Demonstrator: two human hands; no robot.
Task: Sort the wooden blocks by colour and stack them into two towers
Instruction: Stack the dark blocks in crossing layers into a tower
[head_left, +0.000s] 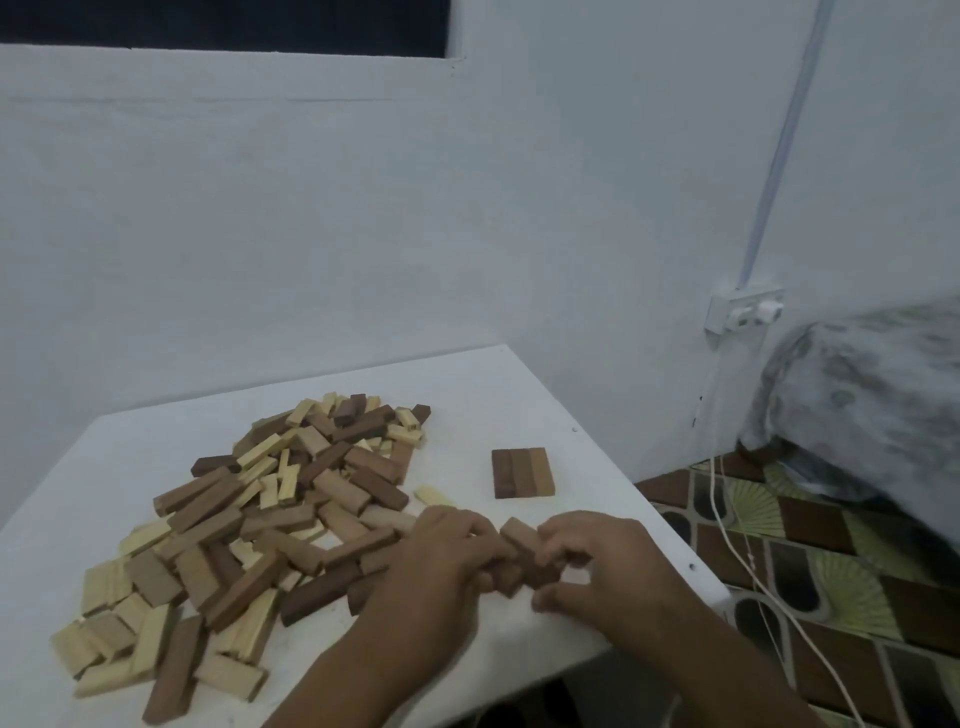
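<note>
A big loose pile of wooden blocks (270, 519), dark brown and pale mixed, covers the left half of the white table (519, 395). To its right, three dark brown blocks (522, 473) lie flat side by side as a layer. Near the table's front right edge, my left hand (441, 566) and my right hand (597, 561) meet around a small bunch of brown blocks (522, 540). Both hands have their fingers closed on these blocks, which are partly hidden. One pale block (434, 496) lies just beyond my left hand.
The table stands against a white wall. Its right edge drops to a patterned floor (810, 571) with white cables (737, 545) hanging from a wall socket (743, 312). A patterned cushion or bedding (872, 395) lies at the far right.
</note>
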